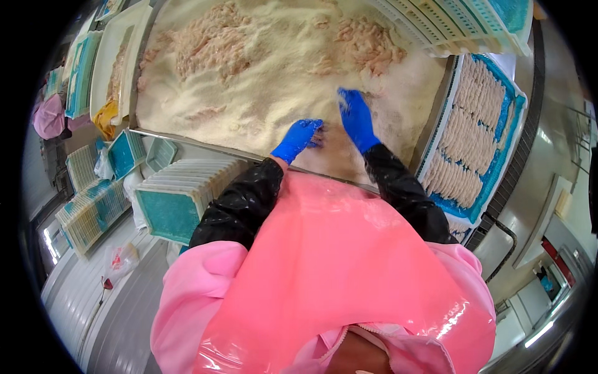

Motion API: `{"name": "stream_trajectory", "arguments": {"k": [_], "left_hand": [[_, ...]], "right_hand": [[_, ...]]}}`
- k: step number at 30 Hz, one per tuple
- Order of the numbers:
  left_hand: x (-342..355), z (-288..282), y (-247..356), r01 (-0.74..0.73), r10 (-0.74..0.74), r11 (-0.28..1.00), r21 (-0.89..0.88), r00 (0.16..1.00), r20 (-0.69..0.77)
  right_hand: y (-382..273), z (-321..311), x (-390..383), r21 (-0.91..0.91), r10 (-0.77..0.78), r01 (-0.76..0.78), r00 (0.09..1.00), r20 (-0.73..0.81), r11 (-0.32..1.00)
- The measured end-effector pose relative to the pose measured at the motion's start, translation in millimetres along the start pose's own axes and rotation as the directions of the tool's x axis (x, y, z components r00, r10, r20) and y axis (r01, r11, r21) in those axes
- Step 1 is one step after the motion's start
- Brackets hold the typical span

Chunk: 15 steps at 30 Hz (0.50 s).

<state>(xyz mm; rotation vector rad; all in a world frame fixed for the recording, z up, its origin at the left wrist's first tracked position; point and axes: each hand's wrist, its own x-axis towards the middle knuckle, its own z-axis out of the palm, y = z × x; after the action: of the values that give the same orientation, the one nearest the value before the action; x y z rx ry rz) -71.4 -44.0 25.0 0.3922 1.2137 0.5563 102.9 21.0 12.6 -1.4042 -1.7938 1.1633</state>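
Note:
Both my hands wear blue gloves and are over the near part of a large metal-rimmed tray (215,147) filled with pale yellow crumbs (268,81). My left hand (299,138) is low over the crumbs, its fingers curled in; a bit of something brownish shows at the fingertips, too small to name. Slightly farther and to the right, my right hand (356,118) is raised, crumbs clinging to its fingers, which are smeared and partly turned from view. Pale pink strips of raw meat lie in a heap (367,47) beyond it and in a larger heap (212,43) at the far left.
On the right, a blue-lined crate (516,134) holds rows of crumb-coated strips (470,124). A pale slotted crate (436,25) overhangs the tray's far right corner. Stacked teal-and-white trays (168,212) stand to my left. A person's pink sleeve (50,117) shows at the far left.

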Motion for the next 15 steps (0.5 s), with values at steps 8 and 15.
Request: {"name": "stream_trajectory", "arguments": {"k": [8, 15], "left_hand": [[-4.8, -12.5, 17.6, 0.008, -0.019, 0.998, 0.065, 0.987, 0.160], [6.9, -35.6, 9.3, 0.082, -0.046, 0.989, -0.124, 0.961, 0.273]], "right_hand": [[-30.0, -10.3, 84.3, -0.839, -0.166, 0.149, 0.984, 0.071, 0.523], [-41.2, 2.2, -0.6, -0.088, 0.080, -0.088, 0.993, -0.087, 0.992]]}}
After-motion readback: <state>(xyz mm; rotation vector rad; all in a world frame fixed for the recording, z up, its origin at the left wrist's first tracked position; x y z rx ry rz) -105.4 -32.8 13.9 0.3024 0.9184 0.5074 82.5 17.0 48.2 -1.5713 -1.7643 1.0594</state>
